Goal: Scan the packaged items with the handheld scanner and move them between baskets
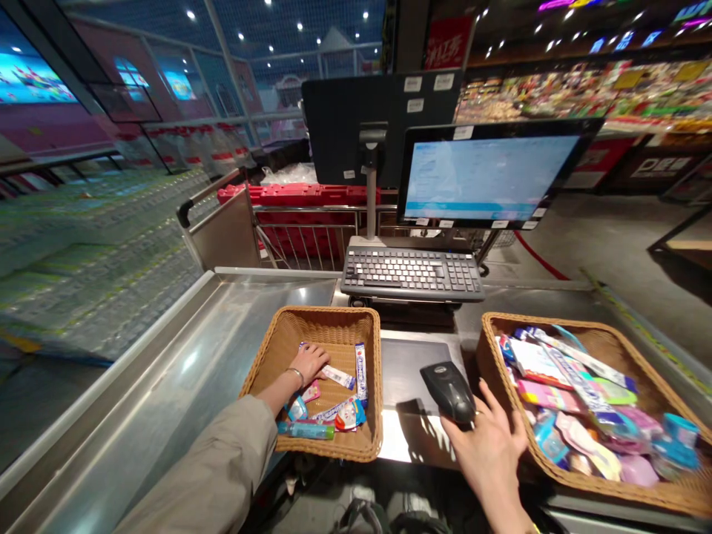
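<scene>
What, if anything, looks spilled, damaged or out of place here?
Nothing stands out as spilled or damaged. The goods in the left basket and the fuller right basket lie jumbled at mixed angles, but they appear contained.

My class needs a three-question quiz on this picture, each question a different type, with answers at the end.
1. True or false: the right basket is fuller than the left basket.
2. Fill the gap: the keyboard sits in front of the lit ____.
3. Short answer: what does the right hand hold, and where is the left hand?

Key:
1. True.
2. Screen.
3. The right hand holds a black scanner; the left hand is inside the left basket.
</scene>
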Available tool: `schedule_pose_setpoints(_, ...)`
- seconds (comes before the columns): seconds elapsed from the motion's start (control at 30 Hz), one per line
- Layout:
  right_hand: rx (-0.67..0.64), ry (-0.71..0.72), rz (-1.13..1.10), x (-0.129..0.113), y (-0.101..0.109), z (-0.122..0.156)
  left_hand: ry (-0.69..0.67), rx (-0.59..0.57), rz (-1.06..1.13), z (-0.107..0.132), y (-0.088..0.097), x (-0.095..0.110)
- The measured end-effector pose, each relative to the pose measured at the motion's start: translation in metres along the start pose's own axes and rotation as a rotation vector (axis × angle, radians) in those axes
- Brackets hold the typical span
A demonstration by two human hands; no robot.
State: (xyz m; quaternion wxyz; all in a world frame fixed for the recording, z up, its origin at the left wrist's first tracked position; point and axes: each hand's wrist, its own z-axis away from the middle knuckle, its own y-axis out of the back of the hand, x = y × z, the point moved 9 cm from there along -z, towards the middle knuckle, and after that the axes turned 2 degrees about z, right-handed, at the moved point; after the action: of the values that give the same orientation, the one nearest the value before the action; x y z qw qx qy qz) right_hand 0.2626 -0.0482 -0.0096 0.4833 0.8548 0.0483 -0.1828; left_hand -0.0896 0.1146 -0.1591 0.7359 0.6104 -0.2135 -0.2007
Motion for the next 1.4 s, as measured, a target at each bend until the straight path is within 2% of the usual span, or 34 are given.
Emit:
schedule_pose_setpoints(0.27, 0.048, 0.015, 0.016, 0.005, 0.009, 0.001, 0.002, 0.066, -0.007, -0.003, -0.001, -0.001)
schedule_pose_setpoints(0.47, 0.025, -0.002, 0.032, 0.011, 0.006, 0.001, 0.064, 0.124, -0.012, -0.01, 0.002, -0.005)
schedule_pose_setpoints(0.73, 0.018, 0.008, 0.042, 0.012, 0.004, 0.001, 0.119, 0.132, 0.031, -0.007, -0.002, -0.016)
schedule_pose_setpoints(1.1, 0.038, 0.023, 0.038, 0.016, 0.002, 0.003, -0.043, 0.164, -0.078, -0.016, 0.004, 0.0)
schedule_pose_setpoints(1.4, 0.032, 0.007, 0.043, 0.013, 0.008, 0.002, -0.07, 0.158, -0.142, -0.01, -0.001, 0.003)
